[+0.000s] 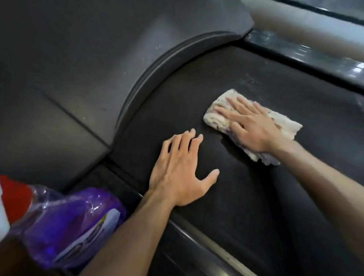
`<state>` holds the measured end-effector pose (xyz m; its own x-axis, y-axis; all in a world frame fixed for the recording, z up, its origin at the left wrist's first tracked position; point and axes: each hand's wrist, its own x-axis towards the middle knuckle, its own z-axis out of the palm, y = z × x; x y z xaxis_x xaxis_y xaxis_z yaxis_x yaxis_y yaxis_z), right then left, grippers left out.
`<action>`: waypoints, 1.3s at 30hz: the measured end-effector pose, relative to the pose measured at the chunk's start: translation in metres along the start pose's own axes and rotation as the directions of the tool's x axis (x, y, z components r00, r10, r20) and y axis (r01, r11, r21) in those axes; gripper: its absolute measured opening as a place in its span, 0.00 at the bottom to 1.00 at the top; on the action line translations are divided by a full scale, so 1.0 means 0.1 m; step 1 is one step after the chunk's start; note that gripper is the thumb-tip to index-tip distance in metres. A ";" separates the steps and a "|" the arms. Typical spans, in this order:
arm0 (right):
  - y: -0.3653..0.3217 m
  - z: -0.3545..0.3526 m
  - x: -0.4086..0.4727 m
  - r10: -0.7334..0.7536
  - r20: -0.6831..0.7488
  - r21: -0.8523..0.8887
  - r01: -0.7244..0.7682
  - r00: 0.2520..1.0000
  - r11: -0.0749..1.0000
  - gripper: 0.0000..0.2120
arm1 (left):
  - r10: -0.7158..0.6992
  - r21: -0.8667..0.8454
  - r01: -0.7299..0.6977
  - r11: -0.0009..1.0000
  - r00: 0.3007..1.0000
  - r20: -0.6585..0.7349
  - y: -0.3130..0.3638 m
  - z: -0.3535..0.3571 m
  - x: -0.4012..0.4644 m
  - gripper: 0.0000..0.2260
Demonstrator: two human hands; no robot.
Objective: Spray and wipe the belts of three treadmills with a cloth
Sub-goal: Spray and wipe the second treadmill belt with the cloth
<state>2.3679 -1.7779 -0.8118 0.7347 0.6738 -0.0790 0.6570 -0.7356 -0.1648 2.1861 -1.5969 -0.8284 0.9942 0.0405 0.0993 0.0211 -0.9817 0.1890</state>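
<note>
Two hands lying flat on matte, finely textured black belt (pixel 203 84). Right hand (pixel 247 126), fingers straight, pressing down rumpled, fluffy whitish cloth (pixel 287 125) mid-belt. Left hand (pixel 182 171), fingers spread, resting bare on belt beside cloth. Crinkly translucent purple spray bottle (pixel 70 222) lying off belt's near edge.

Right hand (pixel 251 127) hides the cloth's (pixel 219 119) middle.

Cloth (pixel 252 124) on belt (pixel 281 201) (bottle (pixel 70 225) lies left).
</note>
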 end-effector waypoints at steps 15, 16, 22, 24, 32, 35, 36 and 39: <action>0.11 -0.03 0.32 0.084 -0.070 0.029 -0.082 0.994 0.996 0.29 | -0.001 0.034 0.000 0.999 1.000 0.023 0.01 0.01 0.03 0.39; 0.12 -0.02 0.46 0.127 -0.089 0.012 -0.127 0.988 0.992 0.29 | 0.003 0.034 -0.004 0.999 1.000 0.025 0.01 0.01 0.04 0.39; -0.47 0.04 0.72 -0.090 -0.076 -0.004 0.090 0.993 0.996 0.29 | -0.004 0.040 0.004 0.999 1.000 0.016 -0.01 0.01 0.06 0.39; -0.40 0.08 0.46 -0.197 -0.067 0.001 0.198 0.978 0.980 0.28 | -0.009 0.039 0.008 0.999 1.000 0.020 -0.02 0.00 0.06 0.40; -0.24 -0.04 1.10 0.058 -0.116 -0.013 -0.060 0.991 0.998 0.27 | -0.010 0.030 0.009 1.000 1.000 0.025 0.00 0.00 0.05 0.40; -0.62 0.01 1.10 -0.111 -0.072 -0.028 0.109 0.991 0.994 0.29 | -0.014 0.033 0.013 0.999 1.000 0.026 0.00 0.01 0.05 0.40; -0.64 0.02 1.00 -0.178 -0.062 -0.030 0.176 0.982 0.984 0.26 | -0.011 0.035 0.010 0.999 1.000 0.024 -0.01 0.01 0.05 0.40; -0.41 0.05 0.65 -0.279 -0.076 0.022 0.281 0.957 0.959 0.21 | -0.012 0.032 0.011 0.999 1.000 0.027 -0.01 0.00 0.05 0.40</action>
<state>2.3879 -1.7038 -0.8148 0.5329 0.8450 0.0449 0.8333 -0.5147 -0.2018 2.1915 -1.5953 -0.8277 0.9964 0.0468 0.0703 0.0351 -0.9867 0.1587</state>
